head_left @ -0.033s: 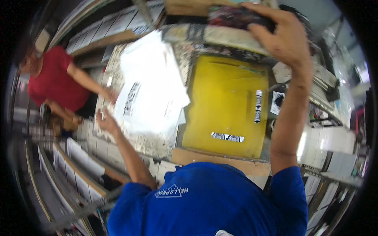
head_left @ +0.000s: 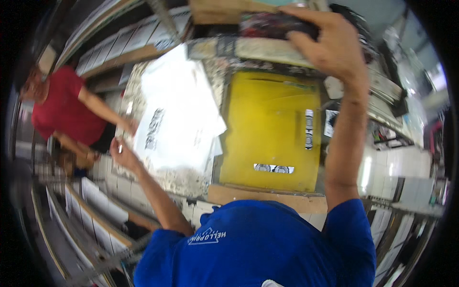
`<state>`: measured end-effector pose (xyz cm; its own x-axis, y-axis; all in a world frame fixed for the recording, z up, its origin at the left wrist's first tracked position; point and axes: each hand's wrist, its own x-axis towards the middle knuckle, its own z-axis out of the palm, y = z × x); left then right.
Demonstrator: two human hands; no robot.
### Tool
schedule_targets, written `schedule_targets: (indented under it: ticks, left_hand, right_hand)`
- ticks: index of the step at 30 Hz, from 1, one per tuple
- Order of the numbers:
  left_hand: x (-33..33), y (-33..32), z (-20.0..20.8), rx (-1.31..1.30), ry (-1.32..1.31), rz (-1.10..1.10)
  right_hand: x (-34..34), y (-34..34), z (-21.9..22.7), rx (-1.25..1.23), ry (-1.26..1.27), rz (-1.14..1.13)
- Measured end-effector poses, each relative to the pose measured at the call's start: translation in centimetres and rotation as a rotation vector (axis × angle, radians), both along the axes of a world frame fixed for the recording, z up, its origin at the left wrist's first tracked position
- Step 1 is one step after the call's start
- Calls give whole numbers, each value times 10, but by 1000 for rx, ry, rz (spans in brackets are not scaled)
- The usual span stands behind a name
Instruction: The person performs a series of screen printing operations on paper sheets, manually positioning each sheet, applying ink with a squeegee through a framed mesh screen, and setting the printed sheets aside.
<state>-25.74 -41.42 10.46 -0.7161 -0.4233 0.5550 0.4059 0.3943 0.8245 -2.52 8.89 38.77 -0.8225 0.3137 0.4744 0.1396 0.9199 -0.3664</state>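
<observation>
A smooth yellow rectangular printing screen, matte and flat in a pale wooden frame, lies on the paint-crusted desk, whose surface is rough and speckled with dried ink. On the yellow mesh sit two small stencil patches: a narrow black-and-white strip upright near its right edge and a short horizontal one near its lower edge. Just beside the screen, to its left, lie thin glossy white plastic bags, slightly crumpled and overlapping, each with a dark printed block on its left part. The left hand pinches the lower left corner of the bags, its grip closed on the plastic. The right hand is raised over the screen's far edge, its grip clenched around a dark, ink-smeared squeegee handle, whose blade is hidden behind the fingers and the frame. A person in a red shirt stands at the left and reaches one hand to the bags' edge. Rows of white sheets line a shelf beyond, blurred.
</observation>
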Motion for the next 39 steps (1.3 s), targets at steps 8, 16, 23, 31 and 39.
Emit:
schedule_targets:
  ticks: [8, 16, 23, 31, 39]
  left_hand:
    - [163, 139, 247, -252, 1118, -1642]
    - [230, 196, 295, -274, 1537, -2175]
    - [249, 174, 304, -215, 1634, -2197]
    - [266, 146, 317, -232, 1634, -2206]
    - [278, 139, 328, -257, 1653, -2246]
  right_hand:
    - [-6, 4, -33, 187, 198, 94]
    - [10, -8, -31, 49, 85, 89]
    - [8, -7, -43, 142, 188, 91]
    - [8, -10, -41, 124, 184, 87]
    - [6, -11, -42, 165, 214, 71]
